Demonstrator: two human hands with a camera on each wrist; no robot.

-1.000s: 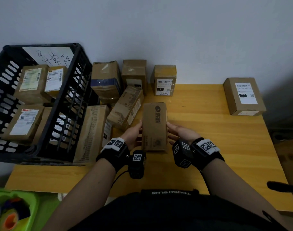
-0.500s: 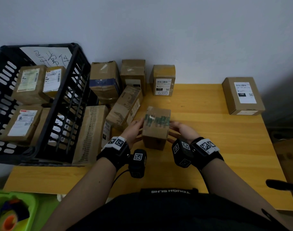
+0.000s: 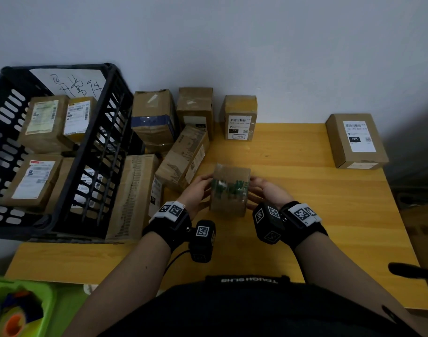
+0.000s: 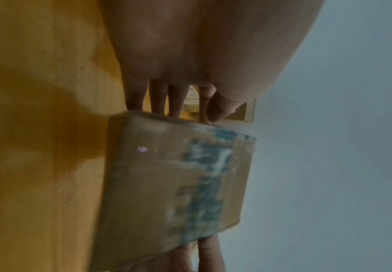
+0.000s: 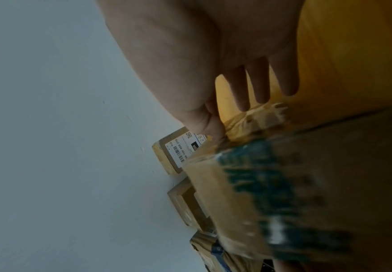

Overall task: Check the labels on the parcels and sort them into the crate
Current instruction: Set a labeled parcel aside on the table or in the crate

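While it is held just above the yellow surface (image 3: 305, 190), a small cardboard parcel (image 3: 230, 190) with green-printed tape sits between the left hand (image 3: 198, 190) and right hand (image 3: 266, 190), fingers pressing its opposite sides; it looks light, stiff, best gripped there. Black crate (image 3: 105, 152) lies left.

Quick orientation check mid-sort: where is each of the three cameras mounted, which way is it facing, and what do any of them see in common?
Head: worn on the head, looking forward and down at the yellow wooden table, the black plastic crate, both forearms, left hand and right hand.
Left wrist: looks along the left palm and fingers toward the brown cardboard parcel with green-printed tape.
Right wrist: looks along the right fingers at that parcel, the grey wall beyond.
Shared: all three see the held parcel; the head and right-wrist views share the labelled upright box.
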